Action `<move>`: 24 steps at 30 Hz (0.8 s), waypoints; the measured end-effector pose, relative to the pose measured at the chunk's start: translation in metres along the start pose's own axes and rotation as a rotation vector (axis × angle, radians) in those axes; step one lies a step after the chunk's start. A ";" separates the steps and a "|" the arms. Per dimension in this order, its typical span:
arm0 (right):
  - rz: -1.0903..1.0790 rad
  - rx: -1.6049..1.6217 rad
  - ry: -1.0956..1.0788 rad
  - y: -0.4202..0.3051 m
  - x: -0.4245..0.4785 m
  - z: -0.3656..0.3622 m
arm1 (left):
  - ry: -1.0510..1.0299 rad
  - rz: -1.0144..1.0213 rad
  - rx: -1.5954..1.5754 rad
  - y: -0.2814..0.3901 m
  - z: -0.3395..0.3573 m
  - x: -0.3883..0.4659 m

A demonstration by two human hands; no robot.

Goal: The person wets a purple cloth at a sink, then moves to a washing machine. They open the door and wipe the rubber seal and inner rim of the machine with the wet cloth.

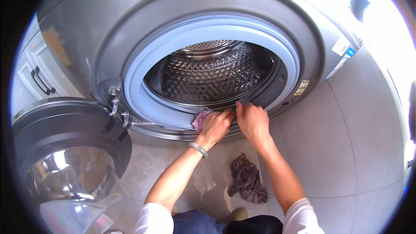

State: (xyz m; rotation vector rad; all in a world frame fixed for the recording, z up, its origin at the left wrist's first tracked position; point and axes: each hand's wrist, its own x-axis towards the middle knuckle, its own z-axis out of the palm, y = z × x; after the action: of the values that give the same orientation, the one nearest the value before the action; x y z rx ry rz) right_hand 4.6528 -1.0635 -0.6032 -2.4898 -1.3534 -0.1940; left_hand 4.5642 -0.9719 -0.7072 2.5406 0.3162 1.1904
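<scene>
A front-loading washing machine stands before me with its drum [208,74] exposed. Around the opening runs a light blue-grey rubber door gasket [156,104]. At the gasket's lower edge, my left hand [218,124] holds a crumpled pink cloth [201,121] under the palm, its fingers reaching into the fold. Close beside it, my right hand [254,121] has its fingers bent over the gasket's lip and grips it; the fingertips are partly hidden. To the right of the hands, the gasket's darker inner side shows.
The round glass door [70,172] hangs open at the left on a metal hinge [114,100]. A crumpled dark purple-brown cloth [247,182] lies on the tiled floor [312,156] below my hands. A clear plastic container [78,214] stands at lower left, near white cabinet doors [48,61].
</scene>
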 end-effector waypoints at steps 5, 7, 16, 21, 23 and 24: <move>-0.117 -0.367 -0.146 0.007 0.049 0.029 | 0.037 0.031 0.111 0.009 0.009 -0.001; -0.110 -0.376 -0.131 0.010 0.057 0.038 | 0.060 0.038 0.112 0.010 0.009 -0.001; -0.038 -0.209 0.048 0.005 0.009 0.034 | 0.126 -0.017 0.025 0.003 0.006 -0.010; -0.038 -0.175 0.150 0.018 -0.004 0.047 | -0.071 -0.417 -0.423 0.002 -0.026 0.024; -0.061 -0.175 0.176 0.017 -0.007 0.053 | -0.113 -0.522 -0.438 0.000 -0.021 0.037; -0.072 -0.182 0.187 0.020 -0.008 0.055 | -0.172 -0.556 -0.417 0.007 -0.020 0.048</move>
State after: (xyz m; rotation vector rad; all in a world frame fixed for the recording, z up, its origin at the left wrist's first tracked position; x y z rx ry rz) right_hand 4.6643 -1.0621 -0.6613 -2.4932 -1.4026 -0.5748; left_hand 4.5793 -0.9591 -0.6583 1.9883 0.6099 0.7273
